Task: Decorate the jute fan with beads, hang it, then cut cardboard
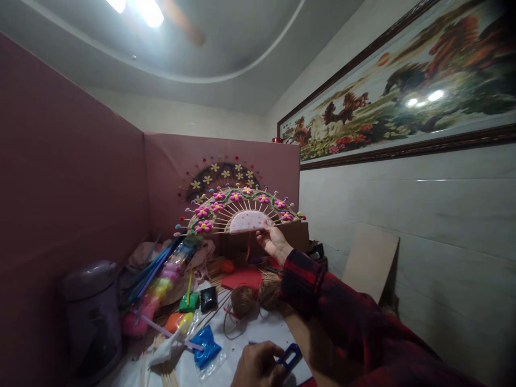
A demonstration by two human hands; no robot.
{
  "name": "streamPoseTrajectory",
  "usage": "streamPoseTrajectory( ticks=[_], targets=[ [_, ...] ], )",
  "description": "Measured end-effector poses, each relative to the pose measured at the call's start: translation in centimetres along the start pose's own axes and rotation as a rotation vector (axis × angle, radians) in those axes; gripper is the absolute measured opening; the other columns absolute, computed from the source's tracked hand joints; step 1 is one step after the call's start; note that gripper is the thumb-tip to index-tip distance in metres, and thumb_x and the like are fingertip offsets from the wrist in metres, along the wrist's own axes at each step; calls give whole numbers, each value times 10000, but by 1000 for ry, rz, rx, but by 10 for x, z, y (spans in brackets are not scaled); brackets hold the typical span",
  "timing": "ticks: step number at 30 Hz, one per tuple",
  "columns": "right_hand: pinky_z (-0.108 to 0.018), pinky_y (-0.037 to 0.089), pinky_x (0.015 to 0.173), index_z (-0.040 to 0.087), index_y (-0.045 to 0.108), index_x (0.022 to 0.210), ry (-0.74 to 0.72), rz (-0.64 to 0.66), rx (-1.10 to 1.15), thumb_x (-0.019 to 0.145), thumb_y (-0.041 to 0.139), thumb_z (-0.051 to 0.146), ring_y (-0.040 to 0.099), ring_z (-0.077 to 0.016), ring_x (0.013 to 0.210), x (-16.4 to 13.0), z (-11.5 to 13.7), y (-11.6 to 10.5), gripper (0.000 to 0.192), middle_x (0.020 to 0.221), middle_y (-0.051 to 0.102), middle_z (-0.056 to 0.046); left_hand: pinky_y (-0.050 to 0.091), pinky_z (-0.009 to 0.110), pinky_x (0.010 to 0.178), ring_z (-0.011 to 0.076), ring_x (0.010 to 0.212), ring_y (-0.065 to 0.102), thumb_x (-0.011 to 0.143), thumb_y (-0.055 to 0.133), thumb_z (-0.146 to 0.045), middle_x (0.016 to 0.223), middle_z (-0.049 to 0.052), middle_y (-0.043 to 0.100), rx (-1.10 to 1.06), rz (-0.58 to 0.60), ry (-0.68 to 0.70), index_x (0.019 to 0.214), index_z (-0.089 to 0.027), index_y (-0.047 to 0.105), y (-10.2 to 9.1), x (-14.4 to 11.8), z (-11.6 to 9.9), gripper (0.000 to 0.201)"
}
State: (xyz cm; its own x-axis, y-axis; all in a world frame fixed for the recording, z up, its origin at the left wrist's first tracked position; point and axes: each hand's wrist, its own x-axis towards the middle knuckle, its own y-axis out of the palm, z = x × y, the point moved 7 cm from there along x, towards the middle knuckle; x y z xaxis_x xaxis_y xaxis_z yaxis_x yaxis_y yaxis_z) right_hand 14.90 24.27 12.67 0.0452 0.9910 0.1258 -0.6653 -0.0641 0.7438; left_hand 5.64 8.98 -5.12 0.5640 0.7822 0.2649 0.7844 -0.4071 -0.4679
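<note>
A pale ceiling spans the top of the frame, its lamp blown out by glare. Pink panels fill the left and centre, and a tiled wall takes the right under a framed horse picture, cut off by the right edge. A white surface lies at lower centre, mostly covered by supplies. At lower left, a lidded flask sinks into shadow.

At centre, a flowered fan is held up above the clutter, partly covering a second flowered arch behind it. The right hand, in a plaid sleeve, pinches the lower edge of the fan's pale half-disc near its right end; some fingers are hidden behind it.

At the bottom edge, the left hand, itself cut off, has its fingers curled around a blue-handled tool, whose other end cannot be made out. Nearer the middle sit twine balls, then a blue packet and a small black packet.
</note>
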Motion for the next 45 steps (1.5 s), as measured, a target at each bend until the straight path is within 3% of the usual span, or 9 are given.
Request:
streamPoseTrajectory(
  ticks=[5,9,11,15,22,26,33,38,45],
  targets=[
    [-123,402,348,197,543,778,3,-1,10,795,620,136,530,-71,371,1,-2,-1,99,475,573,67,225,235,459,104,488,336,736,517,-638,514,-7,411,1,-7,-32,894,-99,694,0,0,7,588],
    [-122,405,352,195,540,771,10,-16,23,794,623,136,527,-68,373,-3,-2,-3,105,468,565,70,272,229,473,109,486,382,742,590,-416,519,0,473,17,-20,-37,887,-110,705,1,0,7,359],
    [-122,406,354,190,539,762,14,-26,33,799,613,125,527,-67,378,-11,-2,-4,105,470,568,65,292,228,487,112,494,403,725,576,-270,530,1,497,23,-46,-71,872,-112,710,0,-1,6,255],
    [-123,416,365,184,535,756,10,-64,59,804,604,113,536,-64,400,-40,-4,-11,111,491,580,56,292,227,505,114,521,417,673,473,-115,548,-4,502,44,-75,-96,789,-114,700,-3,-3,-3,254],
    [-130,437,373,188,544,764,-14,-195,100,750,672,104,544,-66,417,-114,-14,-48,154,532,601,47,314,224,517,126,552,444,745,451,-211,562,-7,507,-7,-56,-93,678,-151,600,-7,-7,-25,174],
    [-139,444,374,194,547,742,-23,-259,148,742,690,116,546,-74,424,-141,-30,-79,163,535,608,37,304,226,508,121,539,427,826,421,-325,555,-5,496,16,-50,-99,614,-172,502,-8,-7,-28,274],
    [-144,465,406,177,580,767,-57,-234,201,674,743,106,563,-73,455,-140,-50,-112,200,592,643,25,281,227,466,110,468,382,844,427,-447,496,-14,466,-3,-94,-91,605,-190,452,-10,-5,-26,352],
    [-154,464,425,184,559,753,-27,-131,217,642,768,132,560,-79,462,-134,-51,-109,242,562,620,35,312,221,491,114,486,426,871,402,-413,506,-1,505,66,-108,-46,596,-185,457,-13,-6,-34,361],
    [-197,455,446,197,543,816,-103,-117,156,618,788,182,556,-91,470,-131,-49,-109,316,619,631,55,303,216,478,109,462,421,869,390,-333,483,-17,493,192,-71,26,622,-188,467,-13,-7,-36,296]
  ],
)
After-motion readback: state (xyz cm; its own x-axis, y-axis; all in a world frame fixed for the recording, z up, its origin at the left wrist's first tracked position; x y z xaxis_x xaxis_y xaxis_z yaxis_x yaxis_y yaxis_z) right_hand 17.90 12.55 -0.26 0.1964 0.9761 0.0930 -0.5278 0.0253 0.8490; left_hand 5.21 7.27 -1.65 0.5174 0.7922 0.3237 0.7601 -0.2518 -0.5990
